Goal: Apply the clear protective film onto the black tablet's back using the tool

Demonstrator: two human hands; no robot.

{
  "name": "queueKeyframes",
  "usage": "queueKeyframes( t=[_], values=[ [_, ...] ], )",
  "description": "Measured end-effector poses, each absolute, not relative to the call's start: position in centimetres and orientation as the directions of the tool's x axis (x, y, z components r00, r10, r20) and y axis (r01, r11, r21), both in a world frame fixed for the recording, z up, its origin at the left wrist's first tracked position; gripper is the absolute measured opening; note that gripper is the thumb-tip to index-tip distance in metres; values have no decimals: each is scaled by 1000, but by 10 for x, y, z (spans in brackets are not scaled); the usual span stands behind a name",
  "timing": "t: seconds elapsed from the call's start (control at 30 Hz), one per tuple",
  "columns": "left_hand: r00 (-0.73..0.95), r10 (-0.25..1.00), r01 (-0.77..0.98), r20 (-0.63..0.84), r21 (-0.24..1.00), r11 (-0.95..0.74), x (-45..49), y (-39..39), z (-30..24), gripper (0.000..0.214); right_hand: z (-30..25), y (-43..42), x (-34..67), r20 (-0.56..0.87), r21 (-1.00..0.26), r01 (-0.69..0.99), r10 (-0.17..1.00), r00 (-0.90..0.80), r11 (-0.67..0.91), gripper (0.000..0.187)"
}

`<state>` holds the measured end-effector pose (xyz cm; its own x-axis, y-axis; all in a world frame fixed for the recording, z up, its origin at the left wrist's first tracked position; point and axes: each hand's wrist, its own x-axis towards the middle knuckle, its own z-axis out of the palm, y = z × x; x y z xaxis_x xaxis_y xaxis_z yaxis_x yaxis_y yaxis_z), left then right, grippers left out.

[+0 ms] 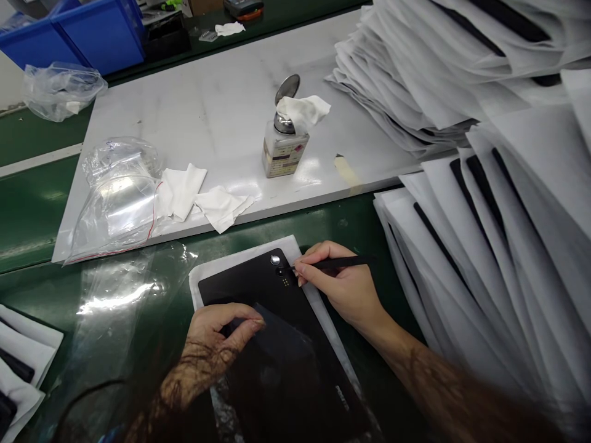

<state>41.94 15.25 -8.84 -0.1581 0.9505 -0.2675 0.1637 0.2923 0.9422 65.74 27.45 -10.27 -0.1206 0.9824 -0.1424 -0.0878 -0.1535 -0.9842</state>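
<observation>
A black tablet (258, 286) lies back-up on a white sleeve (221, 266) on the green bench. My right hand (344, 286) is closed on a thin black tool (341, 263), whose tip touches the camera lens near the tablet's top corner. My left hand (217, 335) rests on the tablet's left side, thumb and fingers pinched on the edge of a dark protective film (277, 351) that covers the lower part of the back.
A white board (221, 104) holds a solvent dispenser bottle (282, 144) with a cloth, loose white wipes (198, 200) and clear plastic bags (117, 200). Tall stacks of sleeved tablets (498, 215) crowd the right. Blue bins (78, 31) stand far left.
</observation>
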Motion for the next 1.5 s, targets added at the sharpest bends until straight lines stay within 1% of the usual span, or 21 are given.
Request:
queueKeyframes(
  t=[0.1,0.23,0.3,0.37,0.43,0.47,0.5,0.57,0.63,0.7,0.73,0.8,0.9,0.93,1.07,1.13,1.2,1.3,1.37,1.47,1.5],
  values=[
    [-177,934,172,-309,925,339,419,152,-88,11,-102,274,657,-140,-985,-83,982,-127,-151,41],
    [-155,957,191,-247,942,274,419,152,-88,9,-104,272,657,-136,-986,-73,980,-142,-148,37],
    [-157,954,181,-256,942,283,419,151,-89,9,-108,270,659,-98,-993,-55,986,-136,-107,33],
    [-160,952,191,-261,938,289,417,150,-92,9,-114,269,665,-12,-999,-33,995,-97,-15,26],
    [-122,969,224,-213,946,236,414,149,-98,11,-121,269,673,149,-988,35,987,-60,152,14],
    [-102,978,240,-184,949,204,412,148,-102,13,-124,268,678,251,-961,100,965,-70,258,12],
    [-81,985,246,-151,955,167,411,148,-105,15,-126,268,682,357,-911,176,927,-111,372,17],
    [-43,995,243,-92,965,100,410,149,-109,19,-129,265,690,515,-742,333,813,-271,581,35],
    [-3,999,234,-42,971,41,411,152,-108,20,-131,263,693,574,-534,434,688,-444,726,48],
    [55,998,240,-31,971,16,413,156,-102,21,-133,260,692,576,-357,484,596,-559,799,56],
    [74,996,247,-43,969,23,415,158,-99,21,-133,259,691,571,-295,498,569,-592,815,58],
    [87,994,248,-65,968,42,418,161,-94,23,-135,258,687,567,-234,515,546,-616,824,63],
    [39,999,202,-25,979,16,421,163,-89,24,-135,258,680,572,-227,545,563,-596,807,65],
    [47,998,191,-38,981,28,421,163,-87,24,-134,258,679,576,-229,560,575,-581,796,65],
    [146,958,226,-248,951,211,417,161,-91,23,-132,254,678,586,-237,637,631,-508,733,62],
    [118,967,214,-224,957,196,414,155,-101,21,-132,254,680,594,-237,657,642,-485,715,56],
    [59,990,192,-128,975,115,413,150,-114,23,-132,256,680,604,-236,646,630,-488,726,52],
    [37,999,186,-29,982,22,414,149,-120,29,-132,262,676,602,-230,603,598,-529,764,58],
    [66,996,212,-57,976,42,415,153,-112,27,-132,266,671,591,-219,592,588,-552,776,64],
    [92,982,254,-163,958,135,417,161,-96,25,-132,268,669,580,-204,618,602,-549,760,67],
    [84,985,241,-152,962,128,417,162,-94,24,-133,267,669,576,-203,637,617,-537,744,66]
  ],
)
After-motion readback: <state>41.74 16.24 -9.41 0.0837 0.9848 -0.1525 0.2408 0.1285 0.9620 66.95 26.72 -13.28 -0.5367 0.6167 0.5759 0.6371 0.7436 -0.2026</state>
